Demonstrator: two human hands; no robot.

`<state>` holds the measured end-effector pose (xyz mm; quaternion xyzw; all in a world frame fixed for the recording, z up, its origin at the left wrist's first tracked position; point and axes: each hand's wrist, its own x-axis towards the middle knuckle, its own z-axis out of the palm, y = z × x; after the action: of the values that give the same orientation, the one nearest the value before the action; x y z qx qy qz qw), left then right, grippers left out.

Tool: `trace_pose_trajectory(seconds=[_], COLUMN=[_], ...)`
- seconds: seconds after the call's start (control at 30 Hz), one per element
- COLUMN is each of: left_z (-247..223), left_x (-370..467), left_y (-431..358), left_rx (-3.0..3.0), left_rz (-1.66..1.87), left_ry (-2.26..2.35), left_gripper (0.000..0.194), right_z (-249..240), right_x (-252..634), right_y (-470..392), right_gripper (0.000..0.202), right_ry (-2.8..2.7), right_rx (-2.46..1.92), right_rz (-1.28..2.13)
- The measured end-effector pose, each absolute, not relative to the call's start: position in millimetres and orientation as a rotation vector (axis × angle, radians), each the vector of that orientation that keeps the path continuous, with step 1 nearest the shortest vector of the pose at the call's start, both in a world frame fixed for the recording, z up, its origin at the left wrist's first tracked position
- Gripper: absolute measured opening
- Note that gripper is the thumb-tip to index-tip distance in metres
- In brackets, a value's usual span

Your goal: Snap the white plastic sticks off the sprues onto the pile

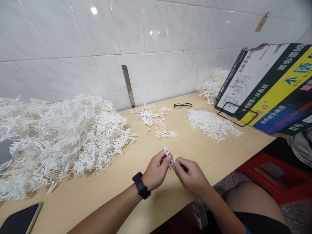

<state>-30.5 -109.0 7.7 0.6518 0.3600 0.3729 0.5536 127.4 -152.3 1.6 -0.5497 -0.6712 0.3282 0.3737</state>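
My left hand [158, 169], with a black watch on its wrist, pinches a small white branched plastic piece [166, 150] whose thin prongs stick up past the fingertips. Close beside it, my right hand [190, 174] has thumb and forefinger closed on the lower end of the white strands [173, 161]. Whether the two hands hold one piece or two I cannot tell. A big heap of white branched pieces [80, 139] lies to the left. Beyond my hands is a loose cluster of branched pieces [148, 115], and to the right a flatter pile of small white pieces [211, 123].
A phone [20, 219] lies at the near left. Glasses [182, 106] rest by the tiled wall [102, 32]. At the right a printed cardboard box [265, 87] stands with a black wire frame [237, 114] before it and another white pile [213, 84] behind. Below is a red stool [268, 175].
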Motion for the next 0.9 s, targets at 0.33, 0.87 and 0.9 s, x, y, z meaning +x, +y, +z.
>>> trace_pose_trajectory(seconds=[0.33, 0.87, 0.9], left_z=[9.6, 9.5, 9.5], left_x=[-28.7, -25.5, -24.9], left_y=[-108.3, -111.8, -112.6], left_rx=[1.404, 1.318, 1.311], left_rz=[0.88, 0.865, 0.856], left_ry=[0.901, 1.059, 1.056], left_gripper=[0.032, 0.031, 0.032], right_z=[-1.2, -3.8, -4.0], right_x=[120.8, 117.9, 119.2], right_y=[-155.6, -157.6, -156.7], right_gripper=[0.034, 0.029, 0.029], right_ry=[-1.608, -1.89, -1.901], right_rx=[-1.321, -1.342, -1.328], right_rz=[0.946, 0.682, 0.672])
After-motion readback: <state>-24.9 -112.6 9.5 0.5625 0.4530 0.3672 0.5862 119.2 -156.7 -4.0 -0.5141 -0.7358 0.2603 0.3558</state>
